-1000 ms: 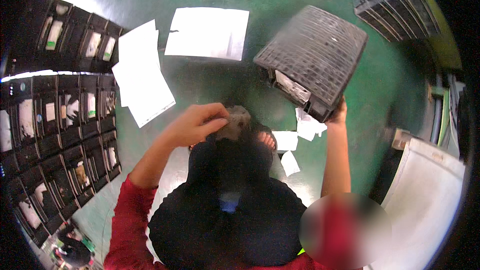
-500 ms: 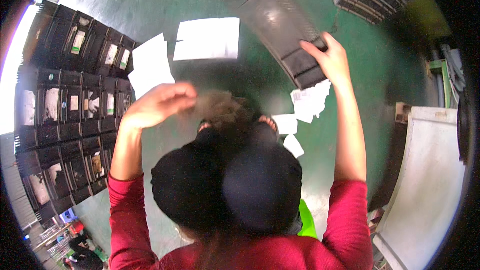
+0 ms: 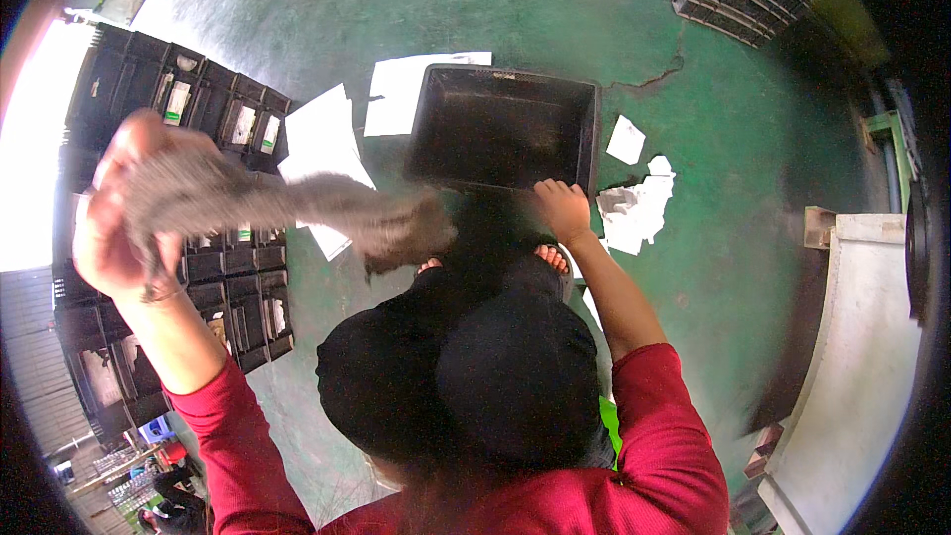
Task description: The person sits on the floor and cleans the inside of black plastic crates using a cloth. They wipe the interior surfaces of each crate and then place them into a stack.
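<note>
1. Head view: I see my left hand (image 3: 124, 213) raised out to the side, fingers clenched around a grey rag (image 3: 287, 203) that trails blurred toward my feet.
2. My right hand (image 3: 563, 210) grips the near rim of the black crate (image 3: 505, 129), open side up, on the green floor (image 3: 743, 238); crumpled white papers (image 3: 634, 208) lie just right of it.

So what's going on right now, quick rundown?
Left hand raised, gripping a grey rag, blurred. Right hand on near rim of black crate, open side up on green floor. Paper scraps beside crate, none inside.
</note>
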`<act>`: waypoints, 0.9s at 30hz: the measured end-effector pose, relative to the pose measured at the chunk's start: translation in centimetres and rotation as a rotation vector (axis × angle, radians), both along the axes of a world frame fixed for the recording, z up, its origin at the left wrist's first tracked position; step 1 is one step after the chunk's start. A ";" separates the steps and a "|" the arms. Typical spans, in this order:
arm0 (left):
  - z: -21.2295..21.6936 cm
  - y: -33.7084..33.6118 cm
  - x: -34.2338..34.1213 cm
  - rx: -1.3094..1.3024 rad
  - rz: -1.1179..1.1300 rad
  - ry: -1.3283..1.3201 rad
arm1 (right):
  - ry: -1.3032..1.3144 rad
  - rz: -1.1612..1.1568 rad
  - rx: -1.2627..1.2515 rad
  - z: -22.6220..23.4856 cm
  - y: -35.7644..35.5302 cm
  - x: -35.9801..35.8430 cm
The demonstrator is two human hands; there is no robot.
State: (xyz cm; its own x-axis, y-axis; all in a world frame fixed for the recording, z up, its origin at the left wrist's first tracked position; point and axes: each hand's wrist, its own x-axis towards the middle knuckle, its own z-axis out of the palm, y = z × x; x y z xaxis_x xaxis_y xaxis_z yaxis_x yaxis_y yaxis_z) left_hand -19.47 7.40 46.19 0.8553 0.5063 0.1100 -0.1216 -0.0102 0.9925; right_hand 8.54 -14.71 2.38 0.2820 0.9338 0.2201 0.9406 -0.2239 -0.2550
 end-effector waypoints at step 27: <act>-41.3 6.9 9.0 0.484 0.179 0.919 | 0.704 -0.045 0.359 27.0 11.6 7.0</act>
State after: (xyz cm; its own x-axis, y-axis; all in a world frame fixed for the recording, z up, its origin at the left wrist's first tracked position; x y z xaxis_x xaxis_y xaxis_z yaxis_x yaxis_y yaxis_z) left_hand -10.51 14.32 4.86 0.6296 0.7087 -0.3183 0.7177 -0.3738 0.5875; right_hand 15.52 -3.10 29.42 0.5028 0.8237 0.2621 0.5236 -0.0489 -0.8506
